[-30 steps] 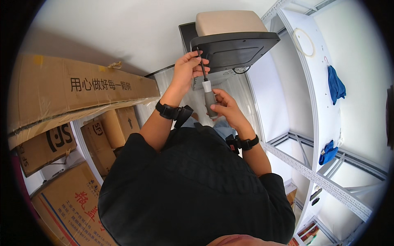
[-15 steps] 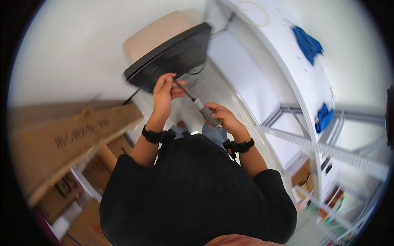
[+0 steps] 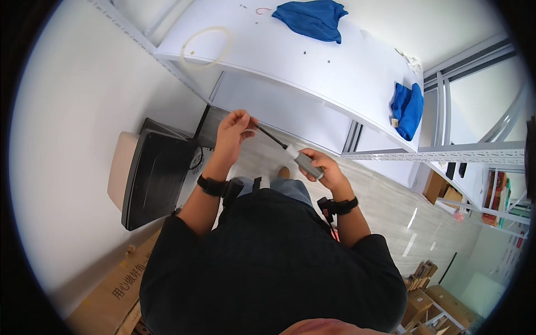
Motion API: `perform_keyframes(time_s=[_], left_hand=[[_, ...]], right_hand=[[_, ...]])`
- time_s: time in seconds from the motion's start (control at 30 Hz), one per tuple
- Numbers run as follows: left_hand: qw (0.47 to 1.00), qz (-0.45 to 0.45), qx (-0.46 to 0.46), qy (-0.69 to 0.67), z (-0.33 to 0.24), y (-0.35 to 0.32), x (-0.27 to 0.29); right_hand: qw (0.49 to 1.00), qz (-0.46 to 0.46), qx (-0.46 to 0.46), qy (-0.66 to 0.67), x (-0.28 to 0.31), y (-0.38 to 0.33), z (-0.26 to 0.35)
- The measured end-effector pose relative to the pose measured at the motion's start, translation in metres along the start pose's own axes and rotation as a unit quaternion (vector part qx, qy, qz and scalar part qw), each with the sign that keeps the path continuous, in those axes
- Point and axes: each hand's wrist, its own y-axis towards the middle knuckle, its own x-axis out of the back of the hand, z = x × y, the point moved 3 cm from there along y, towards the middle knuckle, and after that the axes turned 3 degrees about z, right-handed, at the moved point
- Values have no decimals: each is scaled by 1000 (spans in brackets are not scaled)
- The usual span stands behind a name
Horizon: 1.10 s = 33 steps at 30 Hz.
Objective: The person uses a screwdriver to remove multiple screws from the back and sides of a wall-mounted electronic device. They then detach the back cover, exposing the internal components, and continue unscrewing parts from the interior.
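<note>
A screwdriver point(image 3: 295, 153) with a grey handle and a thin dark shaft slants across in front of my body. My right hand point(image 3: 328, 170) is wrapped around its handle. At the far end of the shaft, the fingers of my left hand point(image 3: 230, 137) are pinched together around the tip. Those fingers hide the tip, and whether a small part sits there too cannot be made out. Each wrist wears a black strap with a small device.
A white bench point(image 3: 268, 56) ahead bears a blue cloth point(image 3: 314, 19), another blue cloth point(image 3: 410, 111), a pale hoop point(image 3: 223, 53) and small dark bits. To the left stands a black-and-beige chair point(image 3: 159, 178). A cardboard box point(image 3: 106, 296) lies lower left; metal-framed shelving point(image 3: 446, 153) stands right.
My view has turned rightward, bringing the bench in front and shifting the chair to the left. Both hands keep their hold on the screwdriver.
</note>
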Motion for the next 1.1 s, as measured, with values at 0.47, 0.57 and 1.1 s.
perform_keyframes(time_s=[0.47,0.57,1.1], left_hand=[[876,-77,-248,408,-18,231,-51],[794,-66,-343,498,-16,253,-57],[781,-98,-338,517,-28,260,-51]], right_hand=[[977,-166,121,49,36,55,76],[971,-192,132,53,37,67,88],[994,-101,48,19,60,121,141]])
